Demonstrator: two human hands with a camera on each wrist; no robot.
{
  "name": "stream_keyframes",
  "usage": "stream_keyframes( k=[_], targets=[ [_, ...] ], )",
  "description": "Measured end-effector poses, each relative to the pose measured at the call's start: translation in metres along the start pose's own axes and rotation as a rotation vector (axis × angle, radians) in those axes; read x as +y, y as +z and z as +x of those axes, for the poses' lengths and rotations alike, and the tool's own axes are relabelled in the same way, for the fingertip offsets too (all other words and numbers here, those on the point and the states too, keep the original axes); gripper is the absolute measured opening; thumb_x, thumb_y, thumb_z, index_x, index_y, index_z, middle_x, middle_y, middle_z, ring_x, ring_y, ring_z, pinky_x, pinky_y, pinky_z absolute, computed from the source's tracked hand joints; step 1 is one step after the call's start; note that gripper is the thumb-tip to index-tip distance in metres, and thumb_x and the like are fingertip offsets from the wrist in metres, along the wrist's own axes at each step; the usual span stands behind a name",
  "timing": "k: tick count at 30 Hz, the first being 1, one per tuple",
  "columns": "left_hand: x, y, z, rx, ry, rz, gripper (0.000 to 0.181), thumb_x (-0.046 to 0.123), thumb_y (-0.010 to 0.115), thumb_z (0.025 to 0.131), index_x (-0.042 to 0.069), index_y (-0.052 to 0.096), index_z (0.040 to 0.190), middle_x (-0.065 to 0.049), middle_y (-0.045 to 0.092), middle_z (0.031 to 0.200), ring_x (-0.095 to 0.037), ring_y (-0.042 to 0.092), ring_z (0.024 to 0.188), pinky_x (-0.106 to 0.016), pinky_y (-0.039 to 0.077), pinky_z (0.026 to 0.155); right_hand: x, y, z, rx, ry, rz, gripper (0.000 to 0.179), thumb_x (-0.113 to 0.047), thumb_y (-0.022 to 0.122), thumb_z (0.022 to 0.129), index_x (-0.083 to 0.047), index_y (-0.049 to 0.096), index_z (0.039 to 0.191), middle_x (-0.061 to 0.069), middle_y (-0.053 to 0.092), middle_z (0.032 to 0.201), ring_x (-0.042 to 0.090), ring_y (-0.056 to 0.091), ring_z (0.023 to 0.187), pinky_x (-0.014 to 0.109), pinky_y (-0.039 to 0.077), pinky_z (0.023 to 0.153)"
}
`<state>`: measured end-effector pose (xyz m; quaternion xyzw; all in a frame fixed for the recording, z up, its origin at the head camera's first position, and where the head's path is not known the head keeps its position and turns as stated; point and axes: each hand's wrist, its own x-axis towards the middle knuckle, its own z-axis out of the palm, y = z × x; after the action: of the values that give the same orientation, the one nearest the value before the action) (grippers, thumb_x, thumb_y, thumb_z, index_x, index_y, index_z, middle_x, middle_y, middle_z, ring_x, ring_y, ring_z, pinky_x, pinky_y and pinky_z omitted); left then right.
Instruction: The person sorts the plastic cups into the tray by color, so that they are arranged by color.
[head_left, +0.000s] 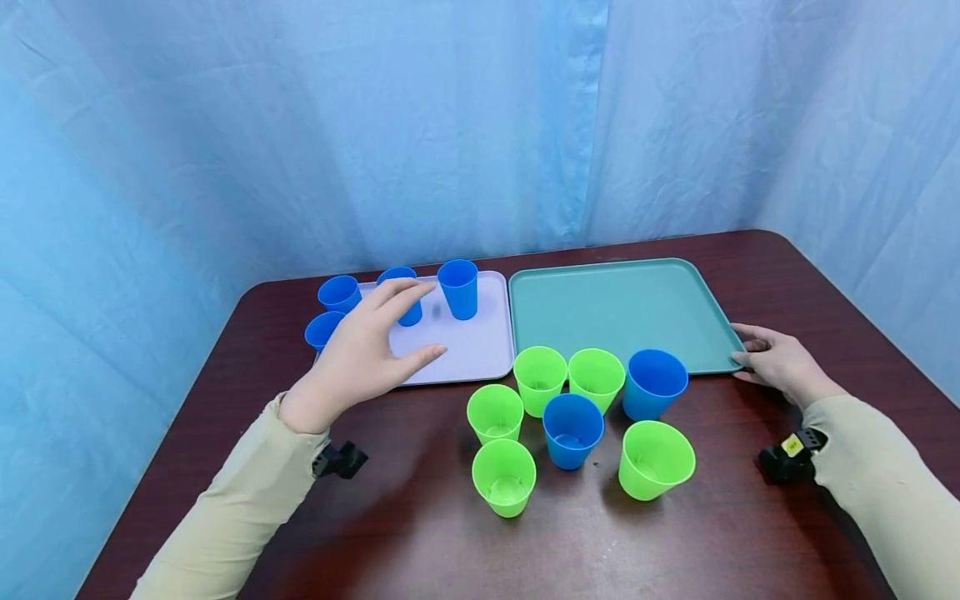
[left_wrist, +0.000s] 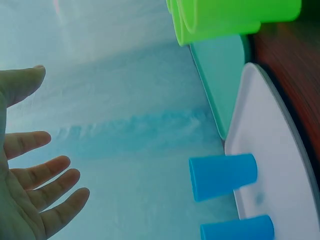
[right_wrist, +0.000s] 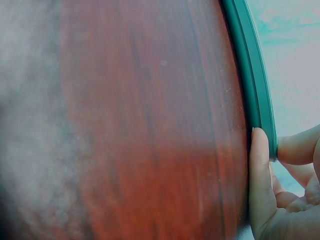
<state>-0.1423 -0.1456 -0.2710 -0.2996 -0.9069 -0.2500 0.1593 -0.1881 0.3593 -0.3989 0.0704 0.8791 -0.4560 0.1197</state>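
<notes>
Four smooth, tapered blue cups (head_left: 461, 300) show on and about the lilac tray (head_left: 483, 354), a thin-rimmed, round-cornered slab just left of the teal tray (head_left: 615, 308). Left hand (head_left: 360, 354), also left of the teal tray: thumb and fingers spread, nothing between them. In front of the teal tray, upright: five thin-walled lime-green cups (head_left: 504, 479) and two blue companions (head_left: 573, 433), mouths round. Teal tray itself matte, rim raised. Right hand (head_left: 780, 362) pinches its near right corner. Beneath all, a glossy red-brown table (head_left: 390, 533), streaked like wood; beyond the teal tray, creased pale-blue drapery (head_left: 480, 133).
</notes>
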Motion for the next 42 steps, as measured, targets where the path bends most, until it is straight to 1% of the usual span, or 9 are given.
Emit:
stream_keyframes(
  k=[5, 12, 22, 25, 28, 30, 32, 35, 42],
  targets=[
    [0.013, 0.005, 0.006, -0.045, 0.014, 0.018, 0.070, 0.032, 0.078, 0.077, 0.007, 0.050, 0.136, -0.011, 0.051, 0.134, -0.025, 0.051, 0.121, -0.041, 0.050, 0.094, -0.001, 0.000, 0.000, 0.001, 0.001, -0.003, 0.061, -0.008, 0.046, 0.099, 0.002, 0.014, 0.149, 0.037, 0.032, 0.126, -0.008, 0.053, 0.071, 0.021, 0.056, 0.069],
    [0.031, 0.017, 0.016, -0.152, 0.056, 0.038, 0.070, 0.038, 0.076, 0.079, 0.009, 0.050, 0.137, -0.011, 0.053, 0.132, -0.025, 0.051, 0.120, -0.040, 0.049, 0.096, 0.000, -0.002, 0.000, 0.002, 0.007, -0.003, 0.061, -0.009, 0.046, 0.098, 0.002, 0.014, 0.149, 0.037, 0.031, 0.127, -0.008, 0.054, 0.071, 0.021, 0.056, 0.069],
    [0.054, 0.034, 0.026, -0.219, 0.245, 0.018, 0.069, 0.039, 0.075, 0.079, 0.009, 0.051, 0.136, -0.008, 0.054, 0.128, -0.020, 0.055, 0.112, -0.031, 0.050, 0.089, 0.000, -0.001, 0.001, 0.006, 0.021, -0.008, 0.061, -0.008, 0.046, 0.098, 0.001, 0.014, 0.149, 0.038, 0.030, 0.128, -0.007, 0.055, 0.071, 0.022, 0.056, 0.068],
    [0.060, 0.039, 0.029, -0.258, 0.286, 0.012, 0.069, 0.040, 0.075, 0.079, 0.009, 0.050, 0.136, -0.008, 0.054, 0.129, -0.018, 0.055, 0.110, -0.027, 0.051, 0.085, 0.000, -0.002, 0.001, 0.005, 0.019, -0.009, 0.061, -0.008, 0.046, 0.098, 0.001, 0.014, 0.149, 0.038, 0.030, 0.128, -0.007, 0.055, 0.071, 0.022, 0.056, 0.068],
    [0.066, 0.042, 0.031, -0.306, 0.322, 0.003, 0.069, 0.041, 0.074, 0.079, 0.010, 0.050, 0.136, -0.008, 0.053, 0.130, -0.014, 0.059, 0.098, -0.022, 0.051, 0.078, -0.001, -0.002, 0.001, 0.006, 0.017, -0.006, 0.061, -0.008, 0.046, 0.098, 0.001, 0.014, 0.149, 0.038, 0.030, 0.127, -0.007, 0.055, 0.070, 0.022, 0.056, 0.068],
    [0.069, 0.046, 0.033, -0.337, 0.342, 0.006, 0.070, 0.043, 0.073, 0.080, 0.010, 0.050, 0.137, -0.008, 0.052, 0.131, -0.013, 0.059, 0.095, -0.021, 0.050, 0.075, -0.001, -0.003, 0.002, 0.006, 0.015, -0.006, 0.061, -0.007, 0.046, 0.098, 0.001, 0.014, 0.149, 0.038, 0.030, 0.127, -0.007, 0.055, 0.070, 0.022, 0.056, 0.068],
    [0.072, 0.049, 0.034, -0.369, 0.360, 0.016, 0.070, 0.044, 0.072, 0.081, 0.011, 0.049, 0.138, -0.009, 0.051, 0.132, -0.014, 0.059, 0.098, -0.022, 0.051, 0.078, -0.001, -0.003, 0.002, 0.004, 0.016, -0.009, 0.061, -0.008, 0.046, 0.098, 0.001, 0.014, 0.149, 0.038, 0.030, 0.128, -0.007, 0.055, 0.070, 0.023, 0.056, 0.068],
    [0.077, 0.054, 0.037, -0.410, 0.396, 0.042, 0.070, 0.047, 0.070, 0.081, 0.012, 0.048, 0.138, -0.010, 0.051, 0.132, -0.018, 0.055, 0.112, -0.027, 0.051, 0.085, 0.000, -0.004, 0.002, 0.000, 0.020, -0.013, 0.061, -0.008, 0.046, 0.098, 0.001, 0.014, 0.149, 0.037, 0.030, 0.127, -0.006, 0.056, 0.071, 0.023, 0.056, 0.068],
    [0.086, 0.065, 0.041, -0.507, 0.450, 0.076, 0.069, 0.047, 0.068, 0.083, 0.012, 0.047, 0.139, -0.011, 0.048, 0.136, -0.020, 0.051, 0.121, -0.028, 0.053, 0.084, 0.003, -0.005, 0.001, -0.003, 0.023, -0.013, 0.061, -0.008, 0.046, 0.099, 0.001, 0.013, 0.149, 0.037, 0.031, 0.125, -0.006, 0.056, 0.071, 0.023, 0.056, 0.068]
  ],
)
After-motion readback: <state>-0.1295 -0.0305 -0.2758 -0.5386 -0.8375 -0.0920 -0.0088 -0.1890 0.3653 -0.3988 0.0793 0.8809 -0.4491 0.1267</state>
